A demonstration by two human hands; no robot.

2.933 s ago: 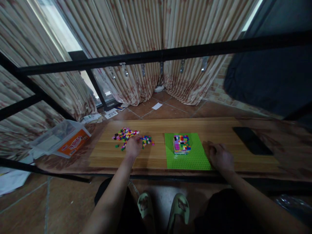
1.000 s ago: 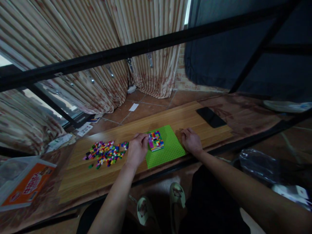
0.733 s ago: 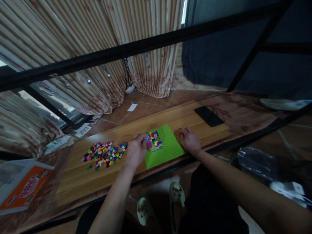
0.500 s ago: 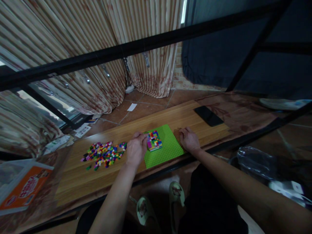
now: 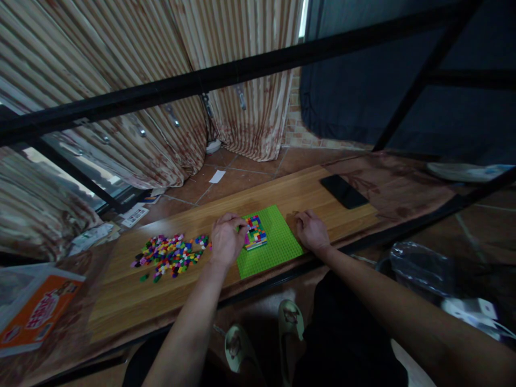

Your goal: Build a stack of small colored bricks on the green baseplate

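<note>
A green studded baseplate [image 5: 278,247] lies on the wooden board, with a small square block of multicoloured building bricks [image 5: 256,234] built up on its left part. My left hand [image 5: 228,238] is at the left side of that block, its thumb and fingers pinched together at the block's edge. Whatever the pinch holds is too small or hidden to make out. My right hand [image 5: 312,230] rests on the board just past the baseplate's right edge, fingers curled inward; their tips are partly hidden. Left of my left hand, many loose bricks [image 5: 171,255] lie in a spread heap.
The wooden board [image 5: 121,301] bears a black phone [image 5: 344,191] at its right end. A clear tub with an orange label [image 5: 38,309] stands at the far left. A dark metal bar [image 5: 177,86] crosses beyond the board. A clear plastic bag [image 5: 421,266] is at the right.
My left hand has turned slightly, and its fingertips have shifted a little at the block's left edge. My right hand stays where it was. The whole view has moved slightly.
</note>
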